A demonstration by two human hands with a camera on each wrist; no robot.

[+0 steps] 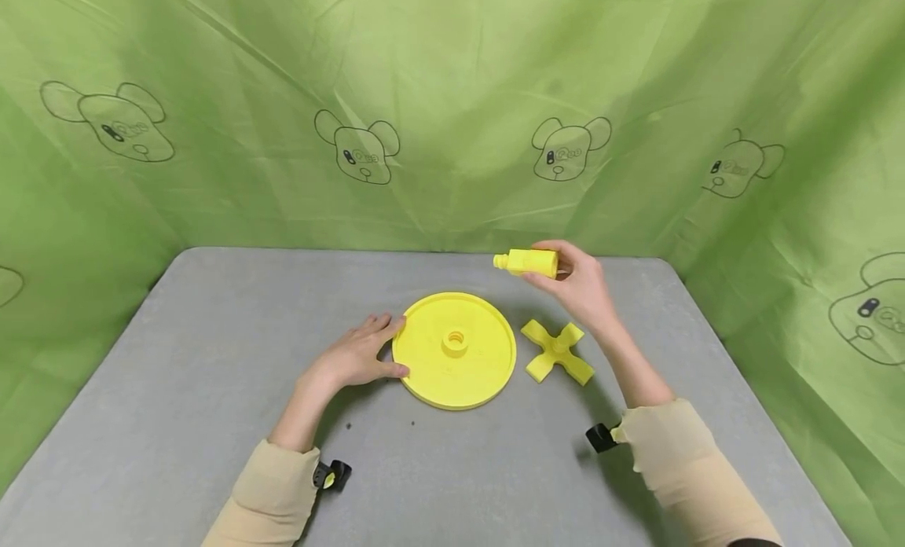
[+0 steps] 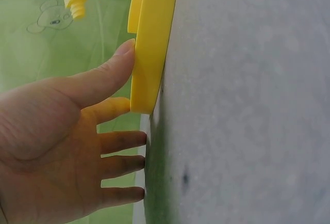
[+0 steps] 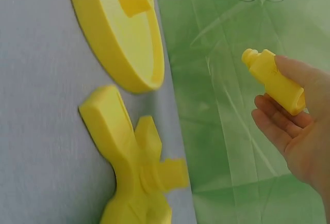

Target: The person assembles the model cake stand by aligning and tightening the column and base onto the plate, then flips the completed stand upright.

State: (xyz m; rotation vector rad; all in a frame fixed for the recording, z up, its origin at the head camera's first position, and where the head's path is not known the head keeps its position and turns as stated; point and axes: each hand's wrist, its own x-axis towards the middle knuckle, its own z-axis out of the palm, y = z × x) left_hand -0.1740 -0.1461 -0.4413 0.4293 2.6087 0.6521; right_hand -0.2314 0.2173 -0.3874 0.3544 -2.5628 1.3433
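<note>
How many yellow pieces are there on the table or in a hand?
3: the round tray, touched by the left hand; the cross, right of the tray; the stepped piece, held above the table by the right hand.

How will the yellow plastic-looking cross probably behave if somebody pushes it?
The yellow plastic-looking cross is probably stiff, since its four arms look thick. Pushed, it would likely slide rather than roll, because the arms spread outward on the flat grey table. Tipping seems unlikely, as its round yellow stub looks short.
</note>
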